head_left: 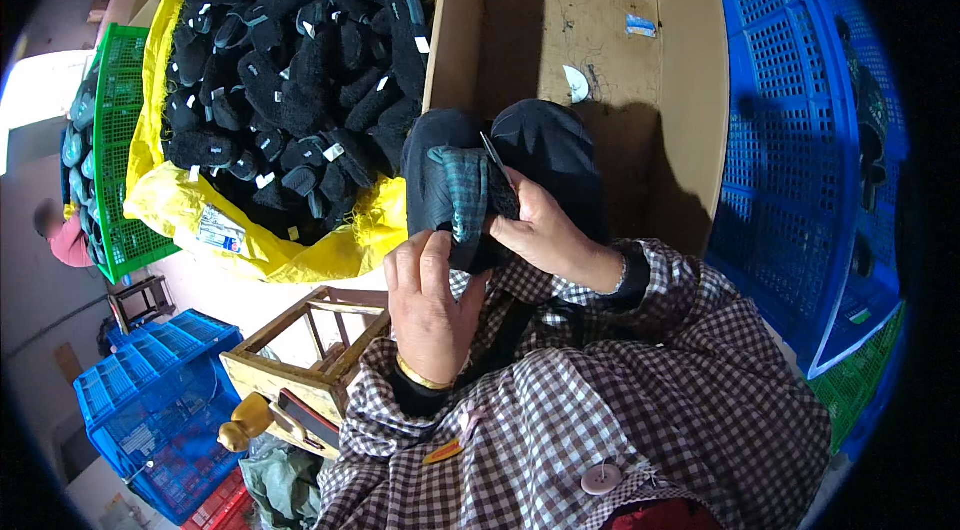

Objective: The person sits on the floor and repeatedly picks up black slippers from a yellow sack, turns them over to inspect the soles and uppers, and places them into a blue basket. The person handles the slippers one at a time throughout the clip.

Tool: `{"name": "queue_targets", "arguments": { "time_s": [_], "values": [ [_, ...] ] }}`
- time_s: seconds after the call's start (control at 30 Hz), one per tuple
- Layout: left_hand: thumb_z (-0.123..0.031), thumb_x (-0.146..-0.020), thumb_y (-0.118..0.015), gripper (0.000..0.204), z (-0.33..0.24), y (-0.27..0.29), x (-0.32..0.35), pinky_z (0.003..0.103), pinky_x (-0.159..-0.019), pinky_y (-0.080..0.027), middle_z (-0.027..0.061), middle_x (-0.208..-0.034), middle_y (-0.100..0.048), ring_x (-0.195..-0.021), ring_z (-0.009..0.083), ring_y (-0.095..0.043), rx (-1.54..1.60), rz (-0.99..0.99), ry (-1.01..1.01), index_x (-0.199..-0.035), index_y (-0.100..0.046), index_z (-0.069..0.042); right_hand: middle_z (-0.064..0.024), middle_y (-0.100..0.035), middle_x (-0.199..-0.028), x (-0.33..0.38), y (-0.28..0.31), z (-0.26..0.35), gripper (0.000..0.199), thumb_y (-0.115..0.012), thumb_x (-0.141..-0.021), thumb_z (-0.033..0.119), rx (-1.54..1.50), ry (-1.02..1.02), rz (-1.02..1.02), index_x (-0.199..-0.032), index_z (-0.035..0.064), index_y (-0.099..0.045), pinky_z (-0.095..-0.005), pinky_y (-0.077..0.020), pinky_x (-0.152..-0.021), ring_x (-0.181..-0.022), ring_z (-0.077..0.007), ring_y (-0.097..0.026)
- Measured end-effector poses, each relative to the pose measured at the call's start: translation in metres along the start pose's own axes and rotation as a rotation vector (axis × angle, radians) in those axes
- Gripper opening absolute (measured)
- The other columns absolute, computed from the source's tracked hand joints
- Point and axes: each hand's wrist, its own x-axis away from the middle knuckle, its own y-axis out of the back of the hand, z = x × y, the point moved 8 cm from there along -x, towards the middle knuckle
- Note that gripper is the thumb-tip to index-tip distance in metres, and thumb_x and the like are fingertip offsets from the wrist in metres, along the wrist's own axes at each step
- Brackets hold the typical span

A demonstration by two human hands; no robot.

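A dark slipper (466,192) with a teal-striped fabric part lies over my knees. My left hand (430,305) grips its near end, fingers curled over the edge. At its right side is my right hand (553,235), closed, with the thumb and fingers against the slipper and its black fuzzy part. From the right hand's grip a thin pointed metal blade (493,152) sticks up beside the striped fabric; its handle is hidden, so its exact kind cannot be told.
A yellow sack (150,200) full of black fuzzy slippers (290,80) stands ahead left. Ahead right is a cardboard box (695,80) with scraps inside. Blue crates (775,130) rise on the right. A wooden stool (290,355) and a blue crate (165,410) are at left; a person (68,238) is farther off.
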Motion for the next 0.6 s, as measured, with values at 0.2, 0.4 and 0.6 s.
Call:
{"name": "queue_targets", "arguments": {
  "time_s": [0.2,0.4,0.6],
  "values": [
    [-0.006,-0.053,-0.080,0.065,0.010,0.001,0.003,0.044,-0.084,-0.043,0.0182,-0.104,-0.056,-0.096,0.0368,-0.052,0.003,-0.081,0.049,-0.112,-0.052,0.000,-0.0171,-0.059,-0.113,-0.002,-0.003,-0.003,0.046,-0.059,-0.088,0.011,0.089,-0.009,-0.075,-0.127,-0.0069,-0.042,-0.0338,-0.0444,-0.095,-0.106,-0.0232,-0.058],
    [-0.006,-0.055,-0.072,0.051,0.022,-0.002,0.000,0.043,-0.079,-0.044,0.0175,-0.097,-0.055,-0.089,0.0369,-0.051,0.119,-0.129,0.040,-0.102,-0.053,0.000,-0.0222,-0.062,-0.107,-0.004,-0.008,0.004,0.043,-0.060,-0.084,0.009,0.200,-0.019,-0.154,-0.121,-0.0068,-0.044,-0.0370,-0.0478,-0.089,-0.102,-0.0325,-0.062],
    [-0.002,-0.054,-0.067,0.039,0.028,-0.008,-0.008,0.044,-0.068,-0.041,0.0172,-0.084,-0.051,-0.079,0.0377,-0.049,0.129,-0.149,0.106,-0.089,-0.051,0.000,-0.0225,-0.062,-0.103,-0.012,-0.017,0.014,0.041,-0.057,-0.079,0.002,0.338,0.086,-0.194,-0.117,-0.0062,-0.045,-0.0369,-0.0484,-0.088,-0.101,-0.0344,-0.062]
  ]
}}
